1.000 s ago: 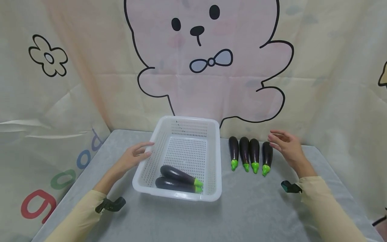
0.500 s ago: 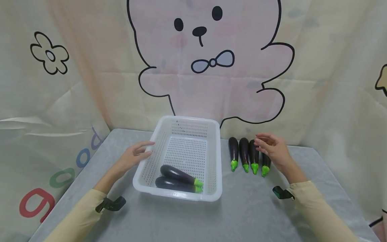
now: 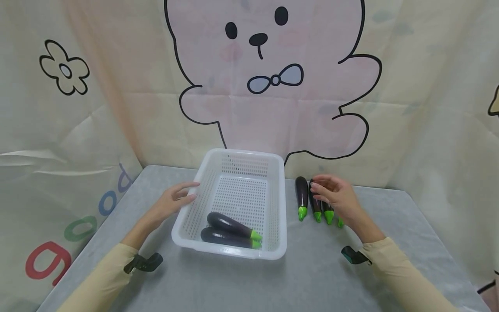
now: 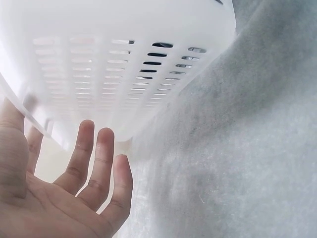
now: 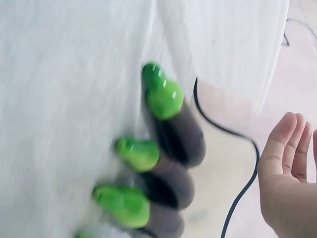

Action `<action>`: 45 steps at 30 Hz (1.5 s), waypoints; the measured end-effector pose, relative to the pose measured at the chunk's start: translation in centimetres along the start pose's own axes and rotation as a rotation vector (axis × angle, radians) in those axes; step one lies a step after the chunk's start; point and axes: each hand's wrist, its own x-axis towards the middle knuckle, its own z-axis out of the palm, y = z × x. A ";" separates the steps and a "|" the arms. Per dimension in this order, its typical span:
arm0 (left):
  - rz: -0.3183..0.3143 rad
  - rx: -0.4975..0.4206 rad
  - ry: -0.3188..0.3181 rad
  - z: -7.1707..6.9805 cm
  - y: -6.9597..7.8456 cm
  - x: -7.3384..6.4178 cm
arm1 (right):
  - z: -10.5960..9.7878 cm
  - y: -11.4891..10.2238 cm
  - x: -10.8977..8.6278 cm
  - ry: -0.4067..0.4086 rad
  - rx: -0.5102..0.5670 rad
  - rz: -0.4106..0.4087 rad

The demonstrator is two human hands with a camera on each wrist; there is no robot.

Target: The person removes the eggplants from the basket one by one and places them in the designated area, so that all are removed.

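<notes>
Basket (image 3: 226, 250) is holding qty 2 eggplants (image 3: 230, 225); qty 4 loose eggplants (image 3: 302, 193) are lying right of basket, R. hand (image 3: 338, 197) hovering over them, grasping nothing, L. hand (image 3: 167, 203) resting relaxed against basket's left side; poss. risk: loose eggplants rolling from R. hand clipping them.

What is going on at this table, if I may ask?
Someone is handling eggplants. Their left hand rests on the rim of a white basket, where two eggplants lie side by side. Their right hand is over four more eggplants, which lie in a row on the gray table beside the basket; it holds none of them.
</notes>
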 end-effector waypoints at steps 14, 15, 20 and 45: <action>-0.013 -0.015 -0.009 0.0 0.0 0.2 | 4.8 -2.3 0.5 -0.095 -0.018 -0.034; -0.016 -0.017 -0.009 0.0 0.0 0.2 | 5.1 -2.5 0.6 -0.106 -0.019 -0.049; -0.026 -0.020 -0.007 0.1 0.0 0.1 | 6.8 -3.6 1.1 -0.158 -0.014 -0.104; -0.011 -0.018 -0.010 0.2 0.1 0.0 | 14.3 -7.8 4.5 -0.270 -0.017 -0.192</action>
